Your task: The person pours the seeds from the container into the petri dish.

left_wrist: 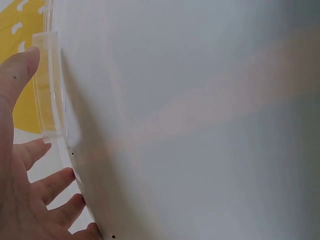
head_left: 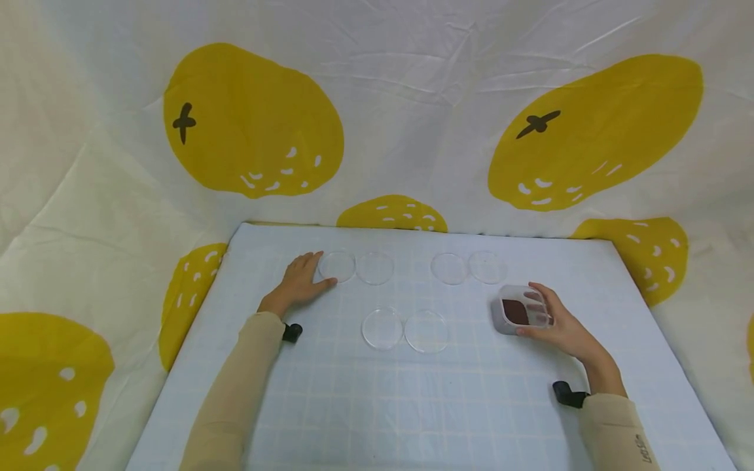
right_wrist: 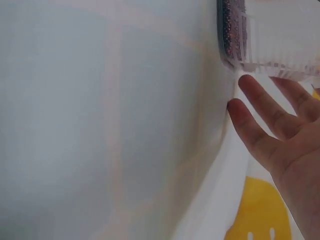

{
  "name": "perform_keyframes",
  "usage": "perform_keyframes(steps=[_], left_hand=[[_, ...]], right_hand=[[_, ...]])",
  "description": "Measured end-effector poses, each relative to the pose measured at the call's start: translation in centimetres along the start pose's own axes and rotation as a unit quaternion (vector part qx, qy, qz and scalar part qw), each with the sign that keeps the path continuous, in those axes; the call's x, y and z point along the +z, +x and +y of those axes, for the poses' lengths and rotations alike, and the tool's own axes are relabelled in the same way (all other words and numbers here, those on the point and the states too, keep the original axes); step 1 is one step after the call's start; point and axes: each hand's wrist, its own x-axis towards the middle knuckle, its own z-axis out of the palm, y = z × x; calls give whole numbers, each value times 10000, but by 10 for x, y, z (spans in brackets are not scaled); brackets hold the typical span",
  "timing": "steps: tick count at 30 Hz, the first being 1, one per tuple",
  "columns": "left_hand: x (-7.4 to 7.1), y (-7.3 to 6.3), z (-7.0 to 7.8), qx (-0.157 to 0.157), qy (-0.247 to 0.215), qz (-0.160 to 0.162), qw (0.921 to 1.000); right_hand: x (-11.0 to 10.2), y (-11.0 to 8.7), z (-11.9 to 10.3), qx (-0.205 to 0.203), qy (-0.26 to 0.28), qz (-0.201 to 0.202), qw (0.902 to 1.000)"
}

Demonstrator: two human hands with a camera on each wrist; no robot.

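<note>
In the head view, my left hand (head_left: pixel 299 280) lies at the leftmost clear shallow round dish (head_left: pixel 338 267), thumb at its near rim and a fingertip at its far left rim. The left wrist view shows that dish (left_wrist: pixel 50 85) edge-on between thumb and index finger, the other fingers spread below. On the right, my right hand (head_left: pixel 559 326) holds a clear plastic box (head_left: pixel 506 320) with dark reddish-brown granular stuff (head_left: pixel 516 312) in it. Fingers lie along its right and far sides, the thumb at its near side. In the right wrist view the box (right_wrist: pixel 280 45) is partly cut off.
Beside the leftmost dish lies a second clear dish (head_left: pixel 375 268). Another pair, including one dish (head_left: pixel 449 269), lies at the back right, and a third pair (head_left: pixel 383 328) nearer the middle. A pale gridded cloth (head_left: pixel 353 405) covers the table; a fruit-print curtain (head_left: pixel 412 131) hangs behind.
</note>
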Motion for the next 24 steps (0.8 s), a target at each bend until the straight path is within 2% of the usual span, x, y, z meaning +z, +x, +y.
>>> perform_keyframes(steps=[4, 10, 13, 18, 24], left_hand=[[1, 0, -2, -88, 149, 12, 9998], [-1, -2, 3, -663, 231, -254, 9972], [-2, -4, 4, -786, 236, -289, 9962], [-4, -7, 6, -819, 184, -263, 9961], [-4, -8, 8, -839, 162, -309, 9959]], right_hand=[[1, -1, 0, 97, 30, 88, 9999], [6, 0, -2, 120, -48, 381, 9992], [9, 1, -5, 118, -105, 591, 9981], [19, 7, -8, -200, -131, 971, 9950], [32, 14, -19, -684, 10, 1209, 9903]])
